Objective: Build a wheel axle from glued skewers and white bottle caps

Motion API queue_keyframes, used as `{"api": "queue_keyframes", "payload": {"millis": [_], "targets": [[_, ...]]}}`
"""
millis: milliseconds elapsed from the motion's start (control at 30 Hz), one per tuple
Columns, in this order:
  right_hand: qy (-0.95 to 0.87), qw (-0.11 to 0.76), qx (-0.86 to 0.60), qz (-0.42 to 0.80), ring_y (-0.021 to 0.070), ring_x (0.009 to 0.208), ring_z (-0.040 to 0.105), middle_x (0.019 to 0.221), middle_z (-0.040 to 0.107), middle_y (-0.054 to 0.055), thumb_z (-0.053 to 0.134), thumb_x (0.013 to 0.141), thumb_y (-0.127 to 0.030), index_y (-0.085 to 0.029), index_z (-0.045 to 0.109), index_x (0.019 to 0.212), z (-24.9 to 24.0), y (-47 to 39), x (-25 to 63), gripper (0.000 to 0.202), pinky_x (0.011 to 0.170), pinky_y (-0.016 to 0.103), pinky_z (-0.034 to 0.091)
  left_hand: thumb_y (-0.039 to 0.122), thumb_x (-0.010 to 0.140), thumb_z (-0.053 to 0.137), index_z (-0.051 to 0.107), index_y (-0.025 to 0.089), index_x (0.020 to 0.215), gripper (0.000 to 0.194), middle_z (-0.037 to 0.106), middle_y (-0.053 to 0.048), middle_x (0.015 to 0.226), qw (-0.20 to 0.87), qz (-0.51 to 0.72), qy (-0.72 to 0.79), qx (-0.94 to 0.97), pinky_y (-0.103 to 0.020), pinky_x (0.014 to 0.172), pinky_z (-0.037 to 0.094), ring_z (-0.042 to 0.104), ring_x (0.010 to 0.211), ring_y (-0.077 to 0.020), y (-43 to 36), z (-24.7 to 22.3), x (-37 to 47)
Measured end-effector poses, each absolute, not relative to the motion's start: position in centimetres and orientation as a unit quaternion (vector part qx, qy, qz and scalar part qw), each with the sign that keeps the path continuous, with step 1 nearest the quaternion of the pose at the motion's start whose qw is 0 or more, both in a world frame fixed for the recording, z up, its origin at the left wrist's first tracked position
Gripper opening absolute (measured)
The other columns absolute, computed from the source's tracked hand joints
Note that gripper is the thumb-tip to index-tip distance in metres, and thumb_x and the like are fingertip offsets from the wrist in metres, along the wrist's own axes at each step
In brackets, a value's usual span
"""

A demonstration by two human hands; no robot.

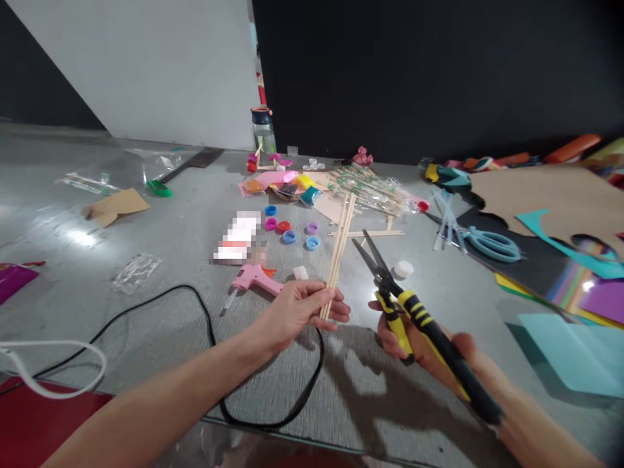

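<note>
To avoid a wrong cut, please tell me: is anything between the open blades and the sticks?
Nothing visible stands between the shears in the right hand and the wooden sticks in the left hand.

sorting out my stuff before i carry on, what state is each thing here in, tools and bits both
Yellow-and-black metal shears: blades open, in the right hand.
Thin pale wooden sticks: bunched in the left hand.
Pink plastic glue gun: lying down; power unclear.
Clear bottle: upright, dark lid on.
Light blue-handled scissors: lying flat, blade opening unclear.
Black cable: loosely looped.
</note>
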State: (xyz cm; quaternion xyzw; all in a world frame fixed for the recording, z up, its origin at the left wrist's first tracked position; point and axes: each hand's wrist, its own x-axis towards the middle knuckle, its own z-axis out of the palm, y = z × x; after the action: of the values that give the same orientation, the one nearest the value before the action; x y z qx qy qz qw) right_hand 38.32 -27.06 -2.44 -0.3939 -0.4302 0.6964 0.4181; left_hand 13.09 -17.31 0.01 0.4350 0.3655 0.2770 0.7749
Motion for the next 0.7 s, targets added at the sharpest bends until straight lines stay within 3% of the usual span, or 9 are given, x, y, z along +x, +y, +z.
{"api": "queue_keyframes", "payload": {"millis": [133,167,233,333,433,567,700], "targets": [[-0.404,0.427,-0.397,0.704,0.02,0.073,0.044,0.092,0.056,0.006,0.073,0.047,-0.09,-0.025,0.063,0.126,-2.2,-27.3,37.8,0.103,0.07,0.034,0.038,0.047,0.08,0.079,0.073,0.012,0.09,0.036,0.079,-0.01,0.082,0.778,0.276,0.363,0.433,-0.025,0.062,0.06,0.077,0.077,-0.0207,-17.6,0.3,13.0],[-0.392,0.432,-0.397,0.708,0.0186,0.071,0.043,0.088,0.056,0.005,0.072,0.05,-0.09,-0.024,0.065,0.123,-2.2,-27.3,37.5,0.098,0.067,0.033,0.037,0.047,0.081,0.079,0.073,0.012,0.09,0.036,0.079,-0.01,0.082,0.778,0.275,0.358,0.436,-0.025,0.063,0.061,0.078,0.077,-0.0207,-17.7,0.5,13.0],[-0.368,0.444,-0.41,0.707,0.0154,0.063,0.039,0.08,0.053,0.003,0.063,0.067,-0.087,-0.023,0.066,0.116,-2.3,-27.1,37.0,0.081,0.061,0.031,0.035,0.046,0.084,0.077,0.074,0.012,0.091,0.035,0.079,-0.011,0.088,0.778,0.27,0.343,0.452,-0.025,0.064,0.061,0.078,0.079,-0.0207,-17.9,1.0,13.0],[-0.366,0.464,-0.447,0.671,0.0123,0.056,0.031,0.073,0.046,-0.001,0.053,0.092,-0.067,-0.023,0.065,0.115,-2.7,-26.7,36.4,0.051,0.055,0.028,0.029,0.043,0.088,0.074,0.077,0.013,0.096,0.032,0.078,-0.013,0.109,0.771,0.266,0.323,0.481,-0.025,0.065,0.061,0.078,0.082,-0.0199,-18.1,1.7,13.1],[-0.394,0.485,-0.481,0.615,0.0119,0.056,0.028,0.07,0.041,-0.003,0.057,0.095,-0.054,-0.022,0.064,0.114,-2.9,-26.6,36.3,0.038,0.054,0.028,0.024,0.042,0.087,0.075,0.078,0.014,0.096,0.03,0.074,-0.014,0.122,0.762,0.283,0.323,0.485,-0.025,0.066,0.062,0.076,0.093,-0.0223,-18.3,1.9,13.3],[-0.45,0.471,-0.501,0.57,0.0127,0.06,0.034,0.07,0.046,-0.003,0.062,0.094,-0.051,-0.021,0.063,0.113,-2.8,-27.0,36.5,0.035,0.054,0.028,0.025,0.04,0.086,0.075,0.08,0.015,0.086,0.025,0.07,-0.014,0.13,0.758,0.282,0.298,0.507,-0.025,0.078,0.061,0.063,0.125,-0.0284,-18.7,1.3,13.7],[-0.497,0.435,-0.491,0.568,0.0136,0.063,0.04,0.074,0.049,-0.002,0.064,0.092,-0.055,-0.022,0.062,0.111,-2.4,-27.2,36.2,0.038,0.058,0.027,0.032,0.04,0.085,0.075,0.08,0.016,0.082,0.025,0.071,-0.013,0.129,0.758,0.289,0.287,0.509,-0.028,0.081,0.061,0.062,0.126,-0.0289,-19.1,0.8,13.8]]}}
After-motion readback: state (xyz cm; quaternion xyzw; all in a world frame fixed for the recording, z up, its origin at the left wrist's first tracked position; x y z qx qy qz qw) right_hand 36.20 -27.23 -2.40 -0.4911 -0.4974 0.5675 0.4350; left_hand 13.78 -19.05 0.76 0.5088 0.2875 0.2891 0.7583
